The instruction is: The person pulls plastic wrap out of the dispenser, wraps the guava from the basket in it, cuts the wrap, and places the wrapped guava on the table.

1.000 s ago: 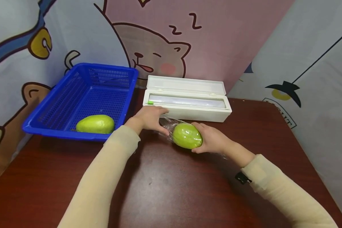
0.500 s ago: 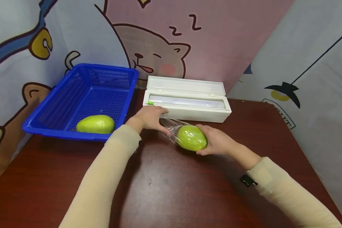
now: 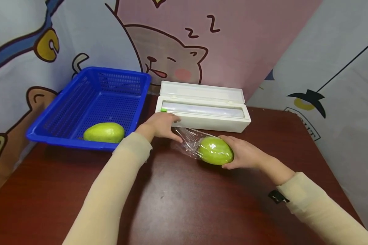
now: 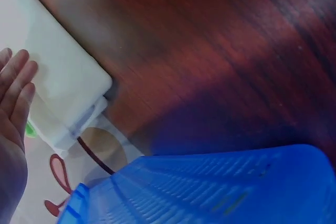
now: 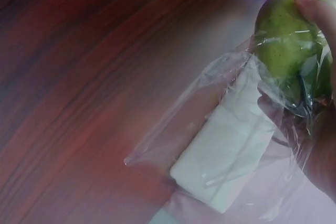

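Note:
My right hand [image 3: 246, 153] grips a green mango [image 3: 215, 151] from its right end, the thumb on the near side. Clear plastic film [image 3: 190, 139] covers the fruit and stretches leftward from it in creases. In the right wrist view a loose flap of film [image 5: 173, 129] trails off the mango [image 5: 286, 30]. Near the left front of a white cling film box [image 3: 211, 121], my left hand [image 3: 160, 126] reaches with its thumb spread toward the film. Its fingers [image 4: 20, 80] lie fairly straight against the box in the left wrist view.
A blue plastic basket [image 3: 70, 144] stands at the left, with a second green mango [image 3: 104, 132] inside. The box's lid [image 3: 202, 91] is raised, showing a roll and a green slider [image 3: 163, 110]. Behind the dark wooden table [image 3: 178, 204] hangs a printed cloth [image 3: 248, 41].
My right hand has drawn the mango to the right and slightly nearer, and more film now stretches out between the hands. The left hand has stayed by the box.

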`<action>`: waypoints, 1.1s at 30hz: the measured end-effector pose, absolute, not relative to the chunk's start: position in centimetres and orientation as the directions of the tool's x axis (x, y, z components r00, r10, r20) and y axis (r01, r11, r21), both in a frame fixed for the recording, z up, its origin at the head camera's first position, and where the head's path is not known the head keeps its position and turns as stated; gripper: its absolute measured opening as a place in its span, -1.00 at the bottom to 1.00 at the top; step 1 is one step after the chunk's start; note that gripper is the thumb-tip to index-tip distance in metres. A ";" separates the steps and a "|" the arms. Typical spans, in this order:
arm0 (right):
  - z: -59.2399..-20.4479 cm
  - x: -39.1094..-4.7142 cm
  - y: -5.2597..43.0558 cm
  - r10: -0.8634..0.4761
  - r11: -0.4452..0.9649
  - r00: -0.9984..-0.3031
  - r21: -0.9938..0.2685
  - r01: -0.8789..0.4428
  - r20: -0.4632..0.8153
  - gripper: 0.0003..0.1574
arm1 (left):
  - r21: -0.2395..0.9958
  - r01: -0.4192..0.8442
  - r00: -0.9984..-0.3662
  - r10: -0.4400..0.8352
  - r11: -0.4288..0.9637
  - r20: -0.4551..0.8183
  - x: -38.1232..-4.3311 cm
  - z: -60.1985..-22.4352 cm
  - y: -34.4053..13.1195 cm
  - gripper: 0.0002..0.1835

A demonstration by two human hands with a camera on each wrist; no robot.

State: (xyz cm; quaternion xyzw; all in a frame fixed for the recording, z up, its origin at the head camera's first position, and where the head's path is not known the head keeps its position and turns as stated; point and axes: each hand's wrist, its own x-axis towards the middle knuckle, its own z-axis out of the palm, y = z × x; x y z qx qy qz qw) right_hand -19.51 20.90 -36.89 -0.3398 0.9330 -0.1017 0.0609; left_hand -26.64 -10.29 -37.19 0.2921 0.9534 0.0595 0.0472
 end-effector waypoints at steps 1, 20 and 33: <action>-36.9 -19.5 21.1 -0.648 0.747 -0.760 -0.233 -0.622 -0.047 0.22 | 0.142 0.551 -0.825 0.562 0.823 -0.055 -26.6 -37.2 -10.3 -0.03; -35.9 -18.5 24.8 -0.658 0.737 -0.751 -0.247 -0.629 -0.053 0.22 | 0.185 0.537 -0.832 0.553 0.823 -0.047 -26.8 -37.3 -10.5 -0.13; -34.4 -16.0 27.8 -0.634 0.760 -0.773 -0.190 -0.622 -0.005 0.22 | 0.195 0.526 -0.832 0.548 0.828 -0.083 -26.7 -37.0 -10.3 -0.17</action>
